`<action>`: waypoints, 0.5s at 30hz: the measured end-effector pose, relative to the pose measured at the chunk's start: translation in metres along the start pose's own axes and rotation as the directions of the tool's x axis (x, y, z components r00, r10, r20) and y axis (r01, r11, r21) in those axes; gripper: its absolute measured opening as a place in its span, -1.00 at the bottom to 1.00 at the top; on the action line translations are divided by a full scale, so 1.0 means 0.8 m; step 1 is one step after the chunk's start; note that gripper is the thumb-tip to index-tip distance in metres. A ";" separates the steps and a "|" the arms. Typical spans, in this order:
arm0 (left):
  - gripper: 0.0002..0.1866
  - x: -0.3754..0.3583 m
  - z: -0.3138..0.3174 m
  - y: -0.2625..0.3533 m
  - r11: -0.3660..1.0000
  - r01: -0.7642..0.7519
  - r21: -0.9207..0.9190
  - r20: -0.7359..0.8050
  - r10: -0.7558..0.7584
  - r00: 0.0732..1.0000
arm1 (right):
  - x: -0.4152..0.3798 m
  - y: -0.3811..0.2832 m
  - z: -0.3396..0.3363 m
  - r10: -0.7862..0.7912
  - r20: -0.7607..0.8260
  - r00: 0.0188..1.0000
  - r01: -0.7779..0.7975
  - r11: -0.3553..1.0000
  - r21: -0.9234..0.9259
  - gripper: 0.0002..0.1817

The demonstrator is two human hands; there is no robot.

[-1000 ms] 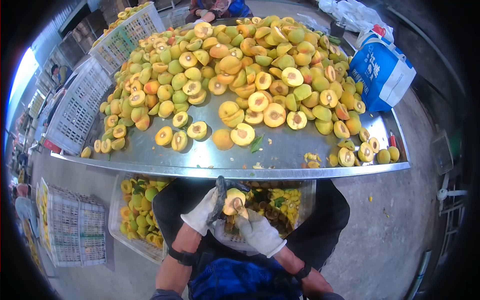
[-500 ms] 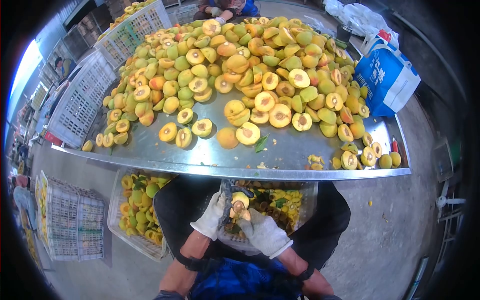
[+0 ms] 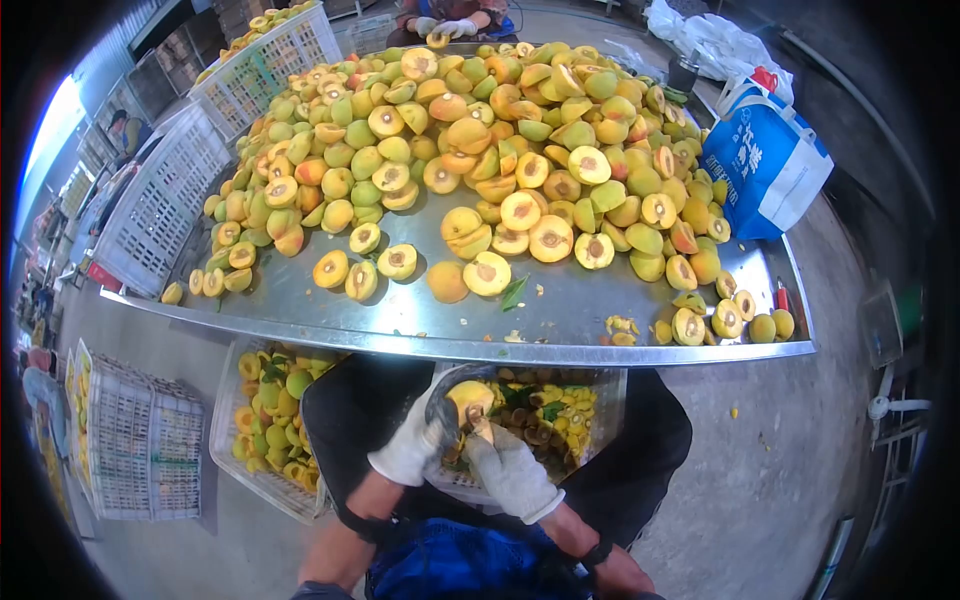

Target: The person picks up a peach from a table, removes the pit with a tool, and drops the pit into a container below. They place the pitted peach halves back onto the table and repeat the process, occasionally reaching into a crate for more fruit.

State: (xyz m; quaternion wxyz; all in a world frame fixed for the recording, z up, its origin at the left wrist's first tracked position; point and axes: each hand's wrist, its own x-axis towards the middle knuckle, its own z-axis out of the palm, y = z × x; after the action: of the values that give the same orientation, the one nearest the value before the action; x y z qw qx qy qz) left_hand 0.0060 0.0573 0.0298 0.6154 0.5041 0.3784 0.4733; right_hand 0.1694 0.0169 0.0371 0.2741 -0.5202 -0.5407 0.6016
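Note:
My left hand (image 3: 412, 440), in a white glove with dark fingers, is closed around a cut peach half (image 3: 470, 396) below the table's front edge. My right hand (image 3: 513, 470), also gloved, presses its closed fingers to the peach's lower side. A small tan thing (image 3: 483, 428) shows at its fingertips; I cannot make out what it is. Under both hands stands a crate (image 3: 612, 405) with yellow fruit pieces and brown pits or cores. In front, a big heap of halved peaches (image 3: 470, 130) covers much of the metal table (image 3: 400, 318).
A blue and white bag (image 3: 765, 165) stands at the table's right side, near a red-handled tool (image 3: 782, 294). White plastic crates (image 3: 165, 200) line the left, and another crate of peaches (image 3: 225, 445) sits by my left leg. Across the table, a person's gloved hands (image 3: 445, 28) hold a peach half.
My left hand has tilted and shifted slightly left with the peach half, and my right hand has moved slightly left with it. Across the table, the person's hands now hold a peach half.

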 end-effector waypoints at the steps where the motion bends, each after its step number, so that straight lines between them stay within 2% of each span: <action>1: -0.06 0.000 0.024 0.008 0.986 -0.160 0.042 -0.138 0.165 0.977 | 0.001 0.007 0.005 0.005 0.010 1.000 -0.006 0.997 0.075 -0.71; 3: -0.17 -0.006 0.037 0.008 0.982 -0.185 0.032 -0.306 0.185 0.934 | 0.004 0.018 0.018 0.015 0.045 0.999 -0.025 0.975 0.221 -0.72; 6: -0.28 -0.010 0.012 -0.016 0.986 -0.166 0.013 -0.183 0.166 0.969 | -0.004 -0.003 0.012 -0.129 -0.010 0.992 0.129 0.991 -0.032 -0.74; 9: -0.52 -0.009 0.002 -0.007 0.994 0.042 0.100 -0.184 -0.023 0.983 | -0.006 -0.012 0.005 -0.011 0.055 0.998 0.019 0.986 -0.164 -0.73; 10: -0.67 0.004 -0.011 0.004 0.983 0.149 0.105 -0.019 -0.148 0.989 | -0.008 -0.007 0.006 0.008 0.077 0.997 0.005 0.986 -0.166 -0.72; 12: -0.69 0.018 -0.020 0.014 0.901 0.051 0.430 0.132 -0.118 0.984 | -0.011 0.007 0.010 0.043 0.123 0.991 -0.022 0.985 -0.169 -0.69; 13: -0.70 0.022 -0.024 0.017 0.821 -0.016 0.570 0.204 -0.123 0.971 | -0.012 0.008 0.013 0.061 0.118 0.991 -0.055 0.997 -0.054 -0.68; 14: -0.59 0.025 -0.031 0.014 0.870 0.167 0.464 0.204 -0.289 0.935 | -0.013 0.009 0.016 0.079 0.113 0.990 -0.086 0.994 0.065 -0.66; 15: -0.54 0.022 -0.027 0.011 0.946 0.122 0.299 0.157 -0.175 0.972 | -0.013 0.009 0.018 0.096 0.104 0.990 -0.114 0.976 0.186 -0.65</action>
State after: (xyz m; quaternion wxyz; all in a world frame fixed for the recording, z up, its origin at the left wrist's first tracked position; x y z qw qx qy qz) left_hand -0.0115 0.0801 0.0345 0.6015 0.5989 0.4227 0.3177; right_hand 0.1609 0.0005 0.0321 0.2646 -0.4902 -0.4643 0.6885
